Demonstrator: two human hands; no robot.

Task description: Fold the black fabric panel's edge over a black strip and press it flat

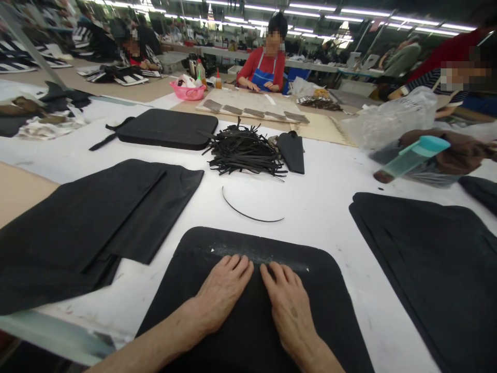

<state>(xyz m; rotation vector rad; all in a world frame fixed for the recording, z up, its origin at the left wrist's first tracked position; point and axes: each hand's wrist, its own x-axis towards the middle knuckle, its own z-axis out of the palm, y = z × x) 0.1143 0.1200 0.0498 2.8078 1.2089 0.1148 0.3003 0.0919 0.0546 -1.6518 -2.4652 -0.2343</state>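
Note:
A large black panel (326, 295) with rounded corners lies in front of me. It has a whitish smeared band and two small white triangular marks near its far edge. My left hand (223, 295) rests on it palm down, fingertips at the smeared band. Beside it, with a narrow gap between, my right hand (289, 308) presses down the same way, fingers stretched out. Neither hand grips anything. Just past the panel is a thin curved black strip (248, 213), and farther off lies a heap of black strips (244, 150).
To the left are large folded black sheets (97, 207); a stack of black panels (427, 248) lies to the right. Farther back are a thick black pad (166, 127), a bottle with a turquoise lid (411, 158) and a pink basket (188, 92). Across the table sits a co-worker (267, 67).

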